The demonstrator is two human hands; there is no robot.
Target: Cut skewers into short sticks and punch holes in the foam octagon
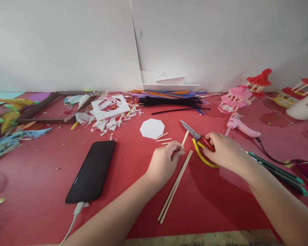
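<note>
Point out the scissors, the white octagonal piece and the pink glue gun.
Scissors (195, 134): head view, on the metal blades near the pivot.
White octagonal piece (152, 128): head view, middle of its flat face.
Pink glue gun (242, 126): head view, on its pink body.

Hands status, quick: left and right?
Left hand: closed, pinching a stick.
Right hand: closed on the scissors, at the handles.
</note>
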